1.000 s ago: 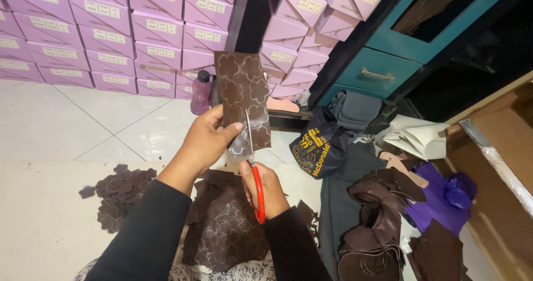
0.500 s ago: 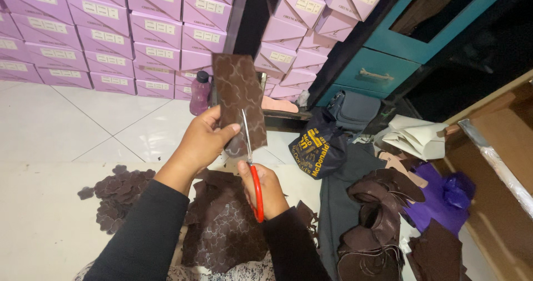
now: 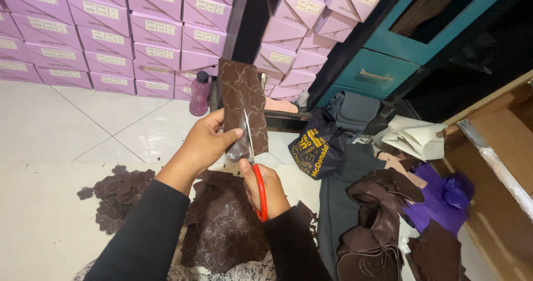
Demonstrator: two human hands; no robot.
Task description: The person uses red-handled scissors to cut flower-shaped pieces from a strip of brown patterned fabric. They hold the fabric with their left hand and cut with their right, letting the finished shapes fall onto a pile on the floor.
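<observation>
My left hand (image 3: 204,143) pinches the lower left edge of a brown strip of leather-like material (image 3: 242,104) marked with flower outlines, held upright in front of me. My right hand (image 3: 265,187) grips red-handled scissors (image 3: 254,164), whose blades point up into the strip's lower part. Below my hands lies a larger brown sheet (image 3: 225,225) with the same flower pattern. A pile of cut brown flower shapes (image 3: 117,191) sits on the floor to the left.
Stacks of purple boxes (image 3: 111,31) line the wall behind. A dark pink bottle (image 3: 200,94) stands near them. A dark bag (image 3: 319,143), brown material pieces (image 3: 377,225), purple fabric (image 3: 438,195), a teal cabinet (image 3: 388,70) and a wooden frame (image 3: 499,164) fill the right.
The strip and both hands have stayed almost in place. The scissors' blades have shifted slightly upward along the strip.
</observation>
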